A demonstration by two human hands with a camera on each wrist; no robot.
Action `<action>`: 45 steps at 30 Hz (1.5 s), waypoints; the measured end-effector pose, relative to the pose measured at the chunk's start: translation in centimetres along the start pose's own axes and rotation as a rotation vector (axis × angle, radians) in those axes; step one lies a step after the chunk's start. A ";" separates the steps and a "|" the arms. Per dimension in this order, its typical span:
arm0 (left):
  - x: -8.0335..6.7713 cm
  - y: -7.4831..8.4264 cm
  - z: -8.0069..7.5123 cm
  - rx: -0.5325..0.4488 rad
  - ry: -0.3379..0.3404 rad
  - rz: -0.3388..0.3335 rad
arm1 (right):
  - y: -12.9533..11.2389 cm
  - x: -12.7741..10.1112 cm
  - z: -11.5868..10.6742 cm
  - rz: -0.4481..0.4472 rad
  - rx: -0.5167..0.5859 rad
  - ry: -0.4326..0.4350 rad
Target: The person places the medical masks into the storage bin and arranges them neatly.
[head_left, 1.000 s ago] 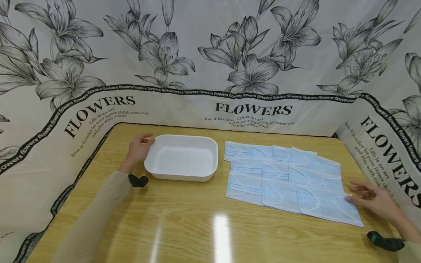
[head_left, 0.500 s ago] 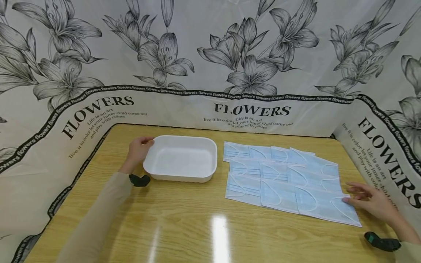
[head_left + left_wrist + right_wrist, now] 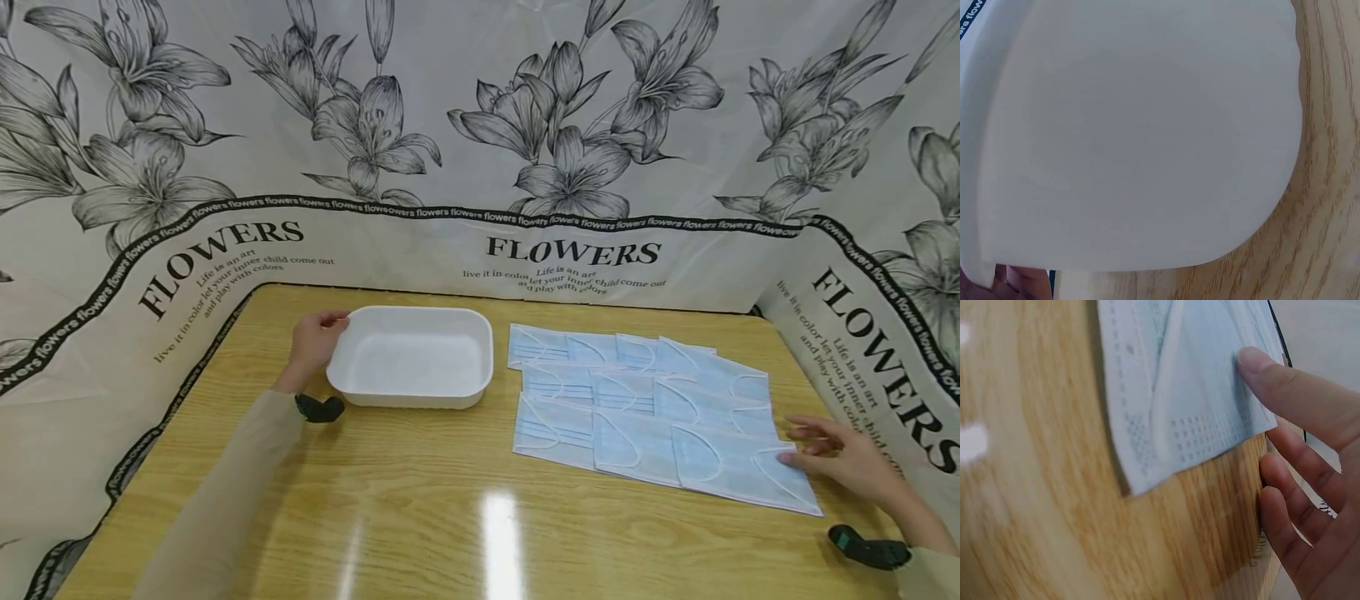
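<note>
A white foam tray point(image 3: 411, 398) stands empty on the left half of the wooden table. My left hand point(image 3: 315, 337) holds its left rim, thumb on top. The tray's wall point(image 3: 1147, 137) fills the left wrist view, with a fingertip showing at the bottom left. Several pale blue face masks point(image 3: 637, 392) lie flat in overlapping rows to the right of the tray. My right hand point(image 3: 810, 446) lies open at the right end of the nearest mask point(image 3: 742, 475). One straight fingertip point(image 3: 1260, 365) touches that mask's corner point(image 3: 1179, 394); the other fingers hover beside it.
A flower-printed white sheet point(image 3: 570, 250) walls the table on the back and both sides. Black wrist-worn devices sit at my left wrist point(image 3: 318, 408) and right wrist point(image 3: 866, 550). Bare glossy wood point(image 3: 450, 517) lies in front of the tray and masks.
My left thumb has settled onto the tray's rim. My right hand has edged slightly left onto the nearest mask's corner. Tray and masks lie where they were.
</note>
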State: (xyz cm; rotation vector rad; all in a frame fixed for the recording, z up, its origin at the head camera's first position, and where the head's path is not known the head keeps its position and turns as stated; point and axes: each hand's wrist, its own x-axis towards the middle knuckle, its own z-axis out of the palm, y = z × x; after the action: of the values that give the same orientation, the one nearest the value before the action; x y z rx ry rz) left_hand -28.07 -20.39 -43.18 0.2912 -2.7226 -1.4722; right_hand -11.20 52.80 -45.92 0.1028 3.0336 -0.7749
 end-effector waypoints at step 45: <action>-0.2 -0.3 -0.8 -0.056 -0.041 -0.081 | -0.5 0.3 -1.9 0.236 0.210 -0.224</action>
State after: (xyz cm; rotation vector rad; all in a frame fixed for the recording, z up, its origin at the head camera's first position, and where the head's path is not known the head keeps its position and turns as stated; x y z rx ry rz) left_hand -27.71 -21.17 -43.00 0.3774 -2.7255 -1.5889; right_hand -11.56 53.32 -44.05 0.3431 2.6622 -1.0034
